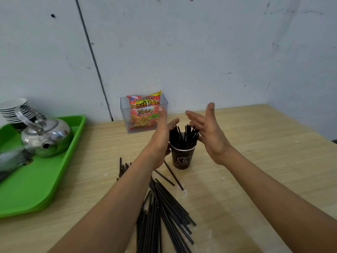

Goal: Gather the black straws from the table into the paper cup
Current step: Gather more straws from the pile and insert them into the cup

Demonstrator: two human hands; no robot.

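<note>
A dark brown paper cup (182,157) stands upright in the middle of the wooden table (255,161). A bunch of black straws (184,136) sticks up out of it. My left hand (162,136) is on the cup's left side with straight fingers reaching toward the straw tops. My right hand (207,128) is held flat on the right side, palm facing the straws, fingers spread. Neither hand holds anything. Many more loose black straws (164,212) lie in a pile on the table in front of the cup, partly under my left forearm.
A green tray (36,189) at the left carries a metal kettle (45,137) and a stack of saucers (12,110). Behind the cup, a clear plastic box (125,114) holds a red snack bag (145,110). Grey walls close the back and right.
</note>
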